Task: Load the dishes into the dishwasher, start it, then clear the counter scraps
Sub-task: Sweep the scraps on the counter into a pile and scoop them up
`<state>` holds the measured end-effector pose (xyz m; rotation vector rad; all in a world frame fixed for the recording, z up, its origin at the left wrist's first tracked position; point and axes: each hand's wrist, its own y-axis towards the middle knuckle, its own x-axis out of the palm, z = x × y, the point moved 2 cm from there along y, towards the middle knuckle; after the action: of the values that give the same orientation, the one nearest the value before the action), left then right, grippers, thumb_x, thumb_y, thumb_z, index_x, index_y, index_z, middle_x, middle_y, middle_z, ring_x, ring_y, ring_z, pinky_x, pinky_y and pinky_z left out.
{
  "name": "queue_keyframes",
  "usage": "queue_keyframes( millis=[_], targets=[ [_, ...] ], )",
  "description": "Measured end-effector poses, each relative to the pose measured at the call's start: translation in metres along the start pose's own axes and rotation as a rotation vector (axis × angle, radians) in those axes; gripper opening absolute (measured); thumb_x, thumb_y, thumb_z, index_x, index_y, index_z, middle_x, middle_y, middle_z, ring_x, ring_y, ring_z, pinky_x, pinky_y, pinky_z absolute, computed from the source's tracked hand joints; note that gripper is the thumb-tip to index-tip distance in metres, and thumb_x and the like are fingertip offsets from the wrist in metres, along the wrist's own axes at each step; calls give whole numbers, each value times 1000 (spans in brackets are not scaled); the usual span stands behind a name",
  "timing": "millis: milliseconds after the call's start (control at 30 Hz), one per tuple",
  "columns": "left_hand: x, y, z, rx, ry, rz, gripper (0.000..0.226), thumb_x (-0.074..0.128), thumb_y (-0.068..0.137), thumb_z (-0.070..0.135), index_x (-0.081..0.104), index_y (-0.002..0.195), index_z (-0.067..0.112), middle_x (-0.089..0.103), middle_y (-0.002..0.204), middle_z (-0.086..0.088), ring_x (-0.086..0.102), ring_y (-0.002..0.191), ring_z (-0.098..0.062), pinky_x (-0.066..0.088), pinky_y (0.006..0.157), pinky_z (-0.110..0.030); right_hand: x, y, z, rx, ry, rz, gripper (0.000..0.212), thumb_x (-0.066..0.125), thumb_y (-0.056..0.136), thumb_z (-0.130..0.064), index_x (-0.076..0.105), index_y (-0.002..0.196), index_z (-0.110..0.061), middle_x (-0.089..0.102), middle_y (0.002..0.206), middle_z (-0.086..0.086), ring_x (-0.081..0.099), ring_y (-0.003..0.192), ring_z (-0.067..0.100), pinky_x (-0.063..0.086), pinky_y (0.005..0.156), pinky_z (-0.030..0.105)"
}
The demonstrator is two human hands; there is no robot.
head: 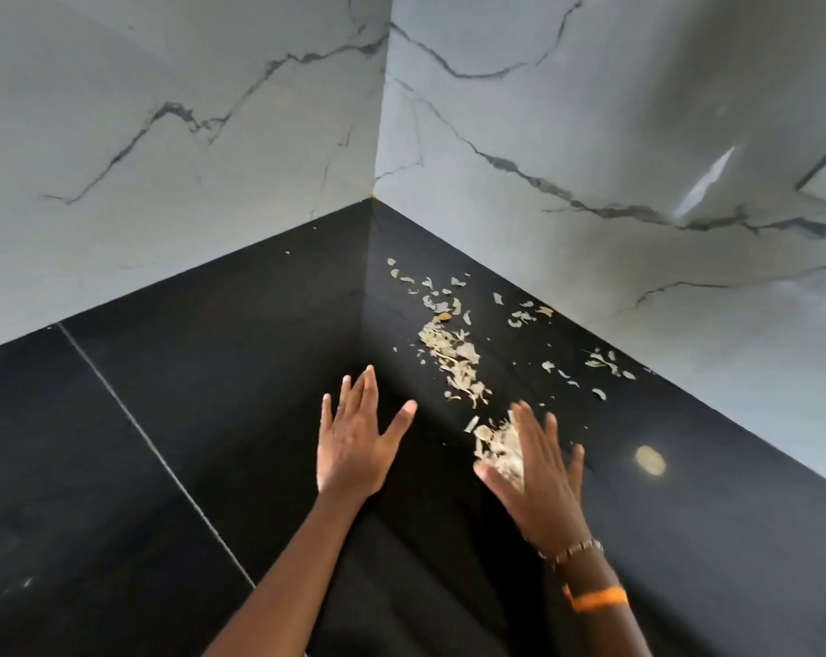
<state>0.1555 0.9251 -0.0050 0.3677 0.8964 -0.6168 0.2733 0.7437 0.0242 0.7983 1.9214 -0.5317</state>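
Pale, dry scraps (454,358) lie in a loose trail on the black counter (202,419), running from the corner toward me. A thicker clump of scraps (499,448) sits against the palm side of my right hand (539,476), which is flat, fingers spread, edge-on to the counter. My left hand (356,443) hovers open to the left of the trail, fingers apart, holding nothing. More scattered flakes (600,360) lie along the right wall. No dishes or dishwasher are in view.
Two white marble-look walls (212,111) meet in a corner behind the counter. A seam (155,452) runs diagonally across the counter on the left. A round light reflection (650,459) shows on the counter at right.
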Motion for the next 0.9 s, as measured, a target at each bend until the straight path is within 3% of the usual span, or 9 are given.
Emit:
queue_keyframes(
  millis=[100,200,267,367,500,600,767,833,900],
  targets=[
    [21,-7,35,-43,-209,-11,89,3,76,77,8,149,25,23,155,6,4,145,-6,-9,117,-33,10,-60,28,308,-148,15,106,36,75,-76,-28,140,-23,-28,148,-8,-30,136,13,-17,112,37],
    [29,-9,44,-16,-182,56,91,-2,76,79,11,149,26,32,152,5,16,143,-6,-4,118,-33,23,-81,29,335,-229,56,100,8,68,-82,-37,132,-19,-27,149,0,-26,137,13,-12,116,33],
    [29,-8,43,-20,-170,75,91,-3,76,77,10,149,25,34,151,4,19,142,-7,0,119,-35,26,-72,25,293,-216,106,97,6,72,-79,-35,134,-18,-25,149,-2,-23,139,13,-12,116,32],
    [28,-8,45,10,-134,70,89,-2,77,77,7,150,25,34,151,4,21,142,-9,0,118,-35,31,-37,16,248,-208,147,93,19,84,-71,-25,141,-14,-16,156,3,-16,144,17,-10,117,32],
    [25,-10,46,22,-183,78,95,-1,73,82,8,150,28,36,150,5,23,142,-10,0,118,-35,42,27,-6,234,-163,143,85,23,90,-62,-13,147,-9,-5,157,12,-7,146,25,-4,119,37],
    [24,-9,47,15,-215,92,86,7,77,76,7,150,30,37,149,6,26,141,-9,3,119,-36,50,74,-25,226,-109,119,83,24,92,-60,-10,147,-8,-3,157,15,-6,145,27,-2,119,40],
    [23,-11,48,13,-175,85,82,7,79,73,2,149,32,35,150,0,26,141,-11,1,119,-33,36,109,-35,-2,40,71,72,30,97,-45,-5,148,-9,-5,158,10,-3,146,22,-5,116,41],
    [25,-10,47,7,-139,83,83,5,78,75,-1,149,32,33,151,-1,24,142,-11,0,119,-32,16,102,-6,59,-12,201,69,31,97,-43,1,148,-9,-2,158,9,-2,146,23,-6,115,44],
    [27,-9,46,8,-104,78,83,3,79,75,-4,149,32,31,152,-1,22,142,-10,0,119,-33,-6,83,40,261,-34,292,68,33,96,-44,7,149,-9,2,158,10,0,146,25,-5,115,46]
  ],
)
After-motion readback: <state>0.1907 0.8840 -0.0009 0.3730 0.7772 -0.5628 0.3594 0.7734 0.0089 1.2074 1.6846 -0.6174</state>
